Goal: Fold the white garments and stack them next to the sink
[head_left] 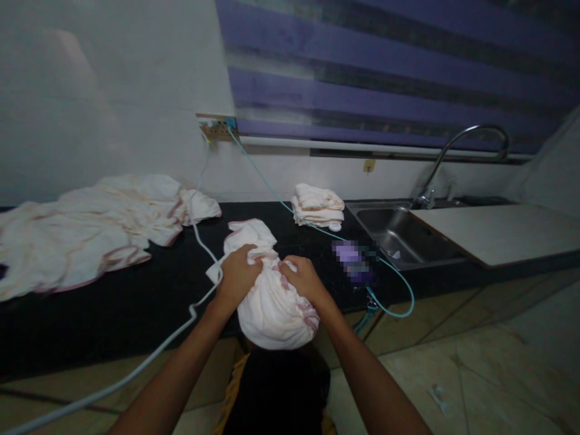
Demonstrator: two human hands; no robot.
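Observation:
A white cloth garment (276,308) with pinkish edging lies bunched at the front edge of the dark counter, its lower part hanging toward me. My left hand (239,273) grips its left side, thumb pressed into the fabric. On the other side my right hand (304,277) pinches the cloth, fingers curled into it. Part of the garment spreads flat on the counter beyond my hands. A white cable (193,311) runs across my left wrist area and over the cloth's left corner. What exact kind of garment it is, I cannot make out.
More crumpled white cloth (104,223) covers the left of the counter (113,320). A folded stack (318,205) stands at the back. To the right are a blurred purple object (352,261) with a teal cord (410,296), a steel sink (399,232), a faucet (437,163) and a pale board (502,232).

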